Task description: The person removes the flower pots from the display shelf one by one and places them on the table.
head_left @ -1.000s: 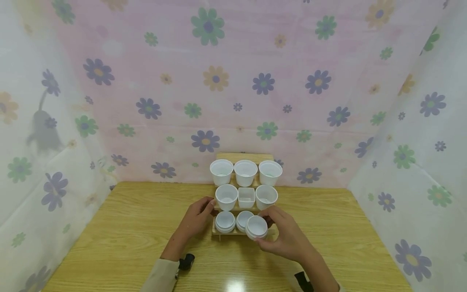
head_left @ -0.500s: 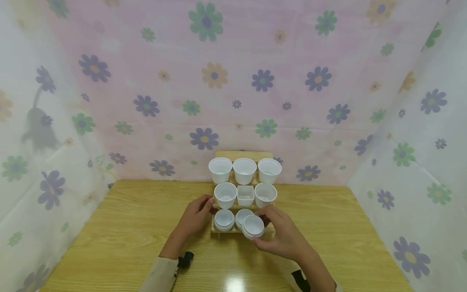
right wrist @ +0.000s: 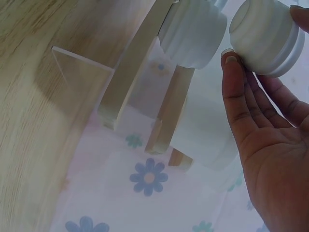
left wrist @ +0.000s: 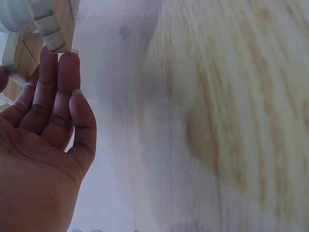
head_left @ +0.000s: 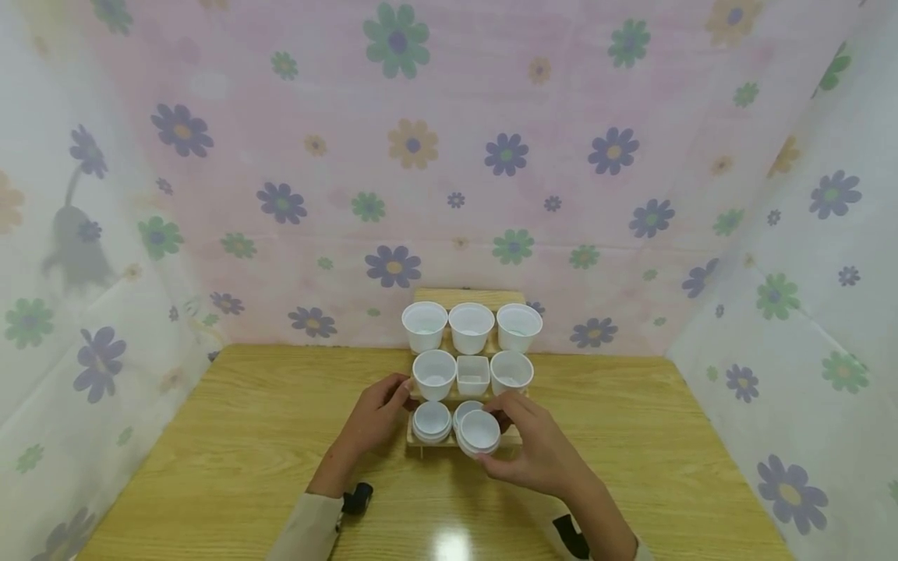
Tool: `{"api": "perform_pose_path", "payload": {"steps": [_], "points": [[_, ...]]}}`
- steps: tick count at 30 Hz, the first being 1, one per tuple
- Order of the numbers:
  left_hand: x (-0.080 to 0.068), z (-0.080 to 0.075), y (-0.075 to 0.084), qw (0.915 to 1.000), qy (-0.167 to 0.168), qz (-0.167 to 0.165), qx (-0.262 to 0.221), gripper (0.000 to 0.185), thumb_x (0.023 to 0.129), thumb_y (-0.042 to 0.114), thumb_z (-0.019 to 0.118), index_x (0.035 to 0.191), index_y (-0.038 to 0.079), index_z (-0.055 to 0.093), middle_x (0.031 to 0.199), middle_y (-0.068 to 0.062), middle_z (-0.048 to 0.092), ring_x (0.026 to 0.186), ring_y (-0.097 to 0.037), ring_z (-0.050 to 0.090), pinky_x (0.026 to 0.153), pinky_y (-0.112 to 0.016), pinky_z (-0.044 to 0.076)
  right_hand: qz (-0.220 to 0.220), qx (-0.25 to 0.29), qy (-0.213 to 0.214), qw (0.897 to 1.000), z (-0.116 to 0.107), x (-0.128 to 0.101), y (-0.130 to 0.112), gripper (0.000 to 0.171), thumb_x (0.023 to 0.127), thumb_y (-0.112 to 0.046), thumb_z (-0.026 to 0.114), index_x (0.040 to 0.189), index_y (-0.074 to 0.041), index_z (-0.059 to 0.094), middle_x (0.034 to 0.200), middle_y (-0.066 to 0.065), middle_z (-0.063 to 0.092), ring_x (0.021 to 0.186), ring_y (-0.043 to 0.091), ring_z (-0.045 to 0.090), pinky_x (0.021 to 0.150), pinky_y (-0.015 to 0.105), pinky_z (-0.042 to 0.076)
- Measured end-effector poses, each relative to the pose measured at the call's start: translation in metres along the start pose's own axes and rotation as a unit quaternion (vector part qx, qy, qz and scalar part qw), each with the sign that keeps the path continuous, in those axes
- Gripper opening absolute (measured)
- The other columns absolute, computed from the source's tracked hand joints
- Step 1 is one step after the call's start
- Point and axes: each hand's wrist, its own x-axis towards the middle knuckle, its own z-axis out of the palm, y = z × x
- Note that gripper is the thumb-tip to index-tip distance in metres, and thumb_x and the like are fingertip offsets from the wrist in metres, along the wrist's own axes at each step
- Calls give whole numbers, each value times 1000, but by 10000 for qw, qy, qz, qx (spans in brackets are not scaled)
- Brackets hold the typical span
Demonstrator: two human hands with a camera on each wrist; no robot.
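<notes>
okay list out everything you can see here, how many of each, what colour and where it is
Wooden rack: one, light wood, stepped tiers, far middle of the table against the backdrop.
Round cups: five, white; three on the top tier, two at the ends of the middle tier.
Square cup: one, white, middle of the middle tier.
Shallow round tubs: three, white; two sit on the bottom tier, one is held at its right end.
Table: one, pale wood grain.
Backdrop: pink and white cloth with flowers, behind and at both sides.
Left hand: fingertips touching the rack's left edge.
Right hand: holds the held tub over the bottom tier.
</notes>
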Motion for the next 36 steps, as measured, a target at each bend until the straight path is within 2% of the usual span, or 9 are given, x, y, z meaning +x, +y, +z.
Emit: {"api": "perform_pose_path", "payload": {"steps": [8, 16, 23, 36], "points": [[0, 0, 0, 10000, -9, -39, 66, 32, 114, 34, 53, 125, 10, 71, 99, -4, 76, 95, -16, 72, 95, -38, 55, 106, -30, -15, 9999, 3, 3, -1, 54, 77, -20, 95, 121, -14, 64, 110, -5, 64, 92, 7, 63, 76, 32, 61], [0, 0, 3, 10000, 23, -36, 84, 30, 114, 32, 54, 124, 11, 72, 97, -2, 76, 93, -14, 72, 94, -36, 55, -176, -2, 24, 9998, 7, 10, -4, 54, 79, -19, 94, 124, -11, 64, 112, -3, 65, 93, 8, 64, 77, 31, 61], [1, 1, -1, 10000, 11, -13, 28, 31, 114, 32, 54, 124, 10, 72, 99, -7, 76, 93, -17, 72, 94, -35, 55, 77, 163, -89, 9998, 10, 15, -10, 54, 79, -21, 94, 123, -13, 65, 114, -6, 64, 95, 8, 65, 78, 32, 62], [0, 1, -3, 10000, -4, 1, 41, 31, 114, 34, 53, 125, 11, 71, 100, -5, 76, 95, -21, 73, 94, -36, 56, -106, 265, -53, 9996, 17, 16, -7, 53, 79, -19, 94, 122, -12, 64, 113, -4, 65, 92, 8, 65, 76, 30, 61]]}}
